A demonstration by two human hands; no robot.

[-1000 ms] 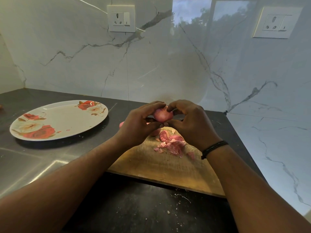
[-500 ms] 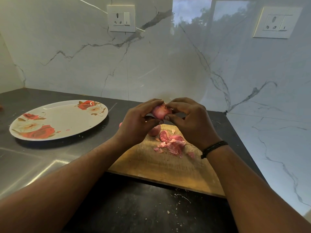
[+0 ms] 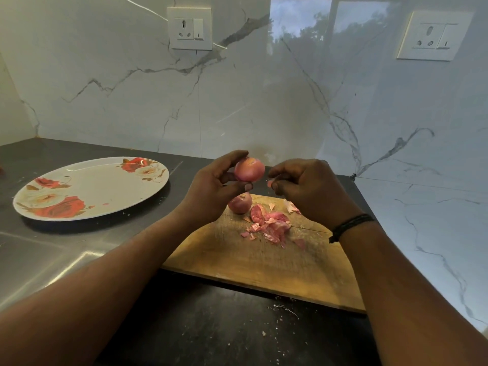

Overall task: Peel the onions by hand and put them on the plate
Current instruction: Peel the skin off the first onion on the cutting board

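I am mid-peel: my left hand point(image 3: 211, 186) curls thumb and fingers round the onion point(image 3: 249, 169), held in the air just above the far end of the cutting board point(image 3: 253, 257), while my right hand point(image 3: 303, 186) pinches a small scrap of skin point(image 3: 270, 183) just beside it. The onion looks smooth, pink and nearly bare, so I judge the next move is to drop the scrap onto the peel pile point(image 3: 269, 225) on the board and carry the onion to the plate point(image 3: 87, 188), well left of the board and still holding none; a second onion point(image 3: 239, 203) waits on the board's far edge.
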